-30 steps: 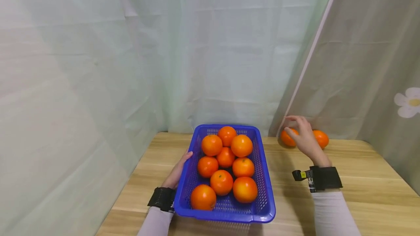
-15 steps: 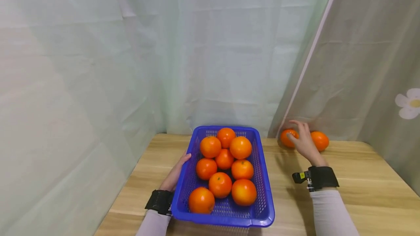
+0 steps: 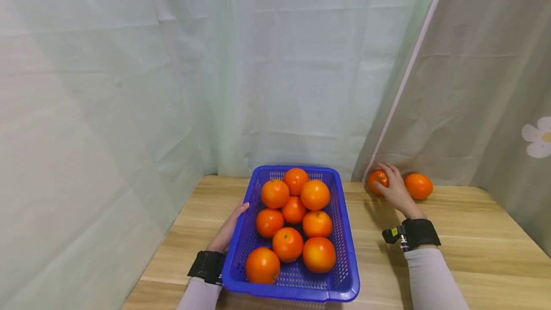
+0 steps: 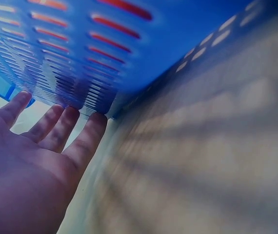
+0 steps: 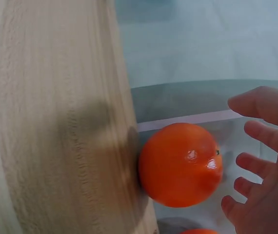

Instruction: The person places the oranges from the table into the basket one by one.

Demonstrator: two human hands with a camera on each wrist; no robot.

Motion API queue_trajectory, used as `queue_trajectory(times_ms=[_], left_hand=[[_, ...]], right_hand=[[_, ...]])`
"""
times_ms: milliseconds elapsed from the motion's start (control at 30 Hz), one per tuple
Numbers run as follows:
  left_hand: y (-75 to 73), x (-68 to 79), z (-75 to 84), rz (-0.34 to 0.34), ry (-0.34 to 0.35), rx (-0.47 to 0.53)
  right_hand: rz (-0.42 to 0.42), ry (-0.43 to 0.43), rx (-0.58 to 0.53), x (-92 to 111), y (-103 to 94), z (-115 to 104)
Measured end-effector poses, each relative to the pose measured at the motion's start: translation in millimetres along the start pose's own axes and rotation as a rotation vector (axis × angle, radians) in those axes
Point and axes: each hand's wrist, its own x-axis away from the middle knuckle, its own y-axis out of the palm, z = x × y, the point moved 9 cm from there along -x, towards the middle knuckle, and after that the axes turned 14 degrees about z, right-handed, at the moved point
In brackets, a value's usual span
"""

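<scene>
A blue perforated plastic basket [image 3: 350, 257] holds several oranges [image 3: 287, 244]. At the basket's left side is my left hand [image 3: 228, 227], its thumb near the rim. In the left wrist view, the fairly straight fingers [image 4: 83, 141] of that hand touch the slotted basket wall. On the right, at the table's back edge, my right hand [image 3: 396, 189] reaches over a loose orange [image 3: 377, 182]. The right wrist view shows its fingers spread and bent a little beside this orange [image 5: 180, 165], with a gap between.
Another loose orange [image 3: 419, 186] lies on the wooden table [image 3: 478, 233], just right of my right hand. Pale curtains [image 3: 301, 85] hang behind the table's back edge and along its left side. A black band with a small camera [image 3: 391, 235] sits on my right wrist.
My right hand has come down and slightly left, closer to the left loose orange. The basket has shifted slightly towards the lower left in view, with my left hand still beside it.
</scene>
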Motion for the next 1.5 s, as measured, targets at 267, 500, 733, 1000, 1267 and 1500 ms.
queue_trajectory(times_ms=[267, 500, 733, 1000, 1267, 1500], left_hand=[[0.0, 2.8, 1.3, 0.000, 0.002, -0.019], [1.9, 1.2, 1.7, -0.009, 0.001, 0.004], [2.4, 2.4, 2.5, -0.007, 0.012, 0.014], [3.0, 2.7, 1.0, -0.003, -0.011, 0.017], [5.9, 2.5, 2.7, 0.004, -0.007, 0.017], [3.4, 4.4, 5.4, 0.016, -0.012, 0.011]], right_hand=[[-0.058, -0.015, 0.040, 2, 13.5, 13], [-0.032, -0.056, 0.066, 4, 14.9, 14], [0.022, -0.036, 0.091, 8, 13.6, 13], [0.020, 0.085, 0.153, 13, 13.6, 22], [0.013, 0.089, 0.125, 13, 8.7, 23], [-0.017, 0.086, 0.026, 7, -2.2, 1]])
